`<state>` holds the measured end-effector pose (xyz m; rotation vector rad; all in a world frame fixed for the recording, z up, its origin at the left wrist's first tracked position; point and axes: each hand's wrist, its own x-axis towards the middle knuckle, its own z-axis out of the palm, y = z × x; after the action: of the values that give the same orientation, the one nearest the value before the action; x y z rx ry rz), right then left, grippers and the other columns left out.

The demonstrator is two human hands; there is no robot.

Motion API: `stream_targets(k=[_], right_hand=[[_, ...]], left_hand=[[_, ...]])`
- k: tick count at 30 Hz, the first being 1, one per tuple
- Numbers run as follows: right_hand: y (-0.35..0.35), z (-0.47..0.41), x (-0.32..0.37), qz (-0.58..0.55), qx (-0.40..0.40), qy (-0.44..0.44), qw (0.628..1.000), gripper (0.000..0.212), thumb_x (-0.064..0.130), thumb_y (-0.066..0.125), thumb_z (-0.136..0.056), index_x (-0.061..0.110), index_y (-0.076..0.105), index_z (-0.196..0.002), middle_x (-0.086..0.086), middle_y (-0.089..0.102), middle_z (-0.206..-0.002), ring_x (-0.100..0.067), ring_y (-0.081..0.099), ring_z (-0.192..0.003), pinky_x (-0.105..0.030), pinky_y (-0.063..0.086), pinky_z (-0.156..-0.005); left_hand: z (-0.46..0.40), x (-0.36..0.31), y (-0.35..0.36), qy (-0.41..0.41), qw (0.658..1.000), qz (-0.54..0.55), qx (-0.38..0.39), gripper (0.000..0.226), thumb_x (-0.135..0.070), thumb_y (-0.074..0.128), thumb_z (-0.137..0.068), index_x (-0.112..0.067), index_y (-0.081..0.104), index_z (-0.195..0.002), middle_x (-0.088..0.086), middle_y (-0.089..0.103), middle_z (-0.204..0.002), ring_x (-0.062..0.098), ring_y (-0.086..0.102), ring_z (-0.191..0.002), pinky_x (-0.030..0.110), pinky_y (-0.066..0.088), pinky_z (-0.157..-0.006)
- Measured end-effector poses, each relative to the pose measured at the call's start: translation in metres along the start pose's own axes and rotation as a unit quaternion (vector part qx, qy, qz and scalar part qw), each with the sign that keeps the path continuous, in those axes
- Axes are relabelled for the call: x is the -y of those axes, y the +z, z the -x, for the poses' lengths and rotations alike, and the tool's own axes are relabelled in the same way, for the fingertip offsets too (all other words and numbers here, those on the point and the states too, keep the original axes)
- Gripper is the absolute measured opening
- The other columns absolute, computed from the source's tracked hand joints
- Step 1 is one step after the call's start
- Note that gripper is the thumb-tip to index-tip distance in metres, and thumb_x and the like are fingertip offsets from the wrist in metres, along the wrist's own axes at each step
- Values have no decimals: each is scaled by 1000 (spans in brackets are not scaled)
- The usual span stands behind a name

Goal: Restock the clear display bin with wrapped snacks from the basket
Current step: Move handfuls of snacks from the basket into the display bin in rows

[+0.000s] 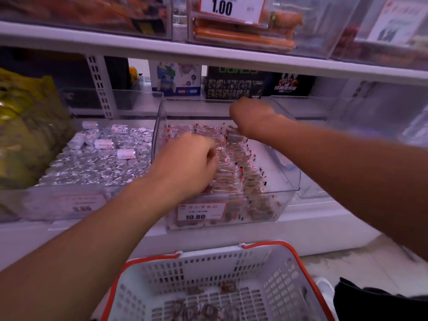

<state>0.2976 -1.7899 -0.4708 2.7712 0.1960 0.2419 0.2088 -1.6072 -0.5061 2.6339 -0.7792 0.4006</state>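
The clear display bin (290,181) stands mid-shelf with a 10.80 price label on its front. Rows of wrapped snacks (240,172) with red and black wrapper ends fill its left and middle; its right side shows bare floor. My left hand (192,158) is inside the bin, fingers curled down into the snacks at the left rows, fingertips hidden. My right hand (251,117) reaches to the bin's back, wrist bent, fingers curled over a wrapped snack (232,132). Below the shelf, the white basket (266,258) with an orange rim holds a few wrapped snacks (208,309).
A neighbouring bin (46,205) of silver foil pieces and white rolls sits to the left, with a yellow bag (27,126) beyond it. A shelf board (208,52) with more bins hangs close above. Boxed toys (234,82) stand behind. Another clear bin (312,191) is on the right.
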Motion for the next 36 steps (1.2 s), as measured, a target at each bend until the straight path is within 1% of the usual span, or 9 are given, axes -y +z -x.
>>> stream_targets(k=[3, 7, 9, 11, 13, 16, 24, 30, 36], right_hand=[[-12, 63, 6, -86, -156, 27, 984, 8, 21, 63, -90, 17, 68, -94, -11, 68, -91, -35, 64, -82, -35, 48, -65], [42, 189, 55, -308, -421, 30, 853, 11, 27, 62, -92, 20, 66, -85, 3, 55, -60, -20, 54, -56, -33, 43, -53], [101, 236, 91, -350, -334, 30, 875, 10, 26, 62, -91, 19, 68, -87, 3, 57, -67, -19, 58, -60, -33, 45, -55], [161, 264, 119, -390, -40, 7, 920, 23, 30, 66, -88, 17, 68, -106, -3, 65, -97, -25, 66, -87, -36, 52, -73], [218, 285, 140, -374, 268, -56, 886, 57, 32, 76, -81, 16, 57, -132, -10, 56, -133, -30, 56, -121, -34, 46, -99], [293, 316, 161, -310, 466, -38, 828, 114, 36, 88, -68, 18, 17, -155, -15, 23, -159, -32, 35, -141, -39, 34, -114], [371, 300, 204, -453, 407, 240, 756, 110, 75, 61, -74, 36, 0, -155, -18, -4, -162, -45, 14, -147, -54, 21, -118], [379, 296, 249, -378, 334, 243, 829, 43, 40, 56, -93, 21, 45, -131, -18, 33, -136, -45, 39, -125, -50, 42, -100], [388, 275, 233, -544, 376, 263, 703, 43, 20, 78, -79, 13, 61, -118, -9, 65, -106, -30, 65, -100, -35, 55, -85]], left_hand=[[31, -5, -19, 120, 983, -19, -134, 24, -32, 53, -91, -19, 57, -72, -1, 61, -61, 24, 58, -56, 38, 53, -55], [82, -5, -4, 280, 943, -4, -182, 33, -19, 62, -81, -27, 35, -64, 1, 53, -52, 28, 54, -46, 32, 43, -42], [109, -9, 30, 289, 954, -20, -73, 29, -18, 65, -78, -21, 44, -59, 3, 56, -56, 30, 57, -51, 33, 43, -44], [135, -4, 73, 191, 965, -76, 162, 19, -28, 62, -81, -19, 56, -66, 5, 64, -74, 31, 64, -71, 35, 49, -57], [165, 10, 120, 38, 913, -115, 390, 30, -45, 61, -86, -18, 68, -95, 7, 68, -103, 29, 65, -96, 35, 53, -76], [215, 28, 190, -184, 815, -4, 550, 78, -56, 67, -85, -17, 41, -147, 9, 48, -146, 29, 52, -126, 33, 46, -97], [301, 37, 315, -592, 666, 222, 395, 117, -76, 57, -79, -11, 0, -157, 15, 2, -165, 38, 20, -148, 46, 32, -116], [283, 22, 356, -625, 695, 194, 296, 74, -40, 58, -96, 3, 28, -148, 24, 39, -149, 38, 47, -131, 39, 44, -102], [279, 27, 365, -646, 666, 197, 316, 57, -32, 63, -95, -6, 42, -142, 20, 38, -145, 37, 49, -126, 39, 45, -101]])
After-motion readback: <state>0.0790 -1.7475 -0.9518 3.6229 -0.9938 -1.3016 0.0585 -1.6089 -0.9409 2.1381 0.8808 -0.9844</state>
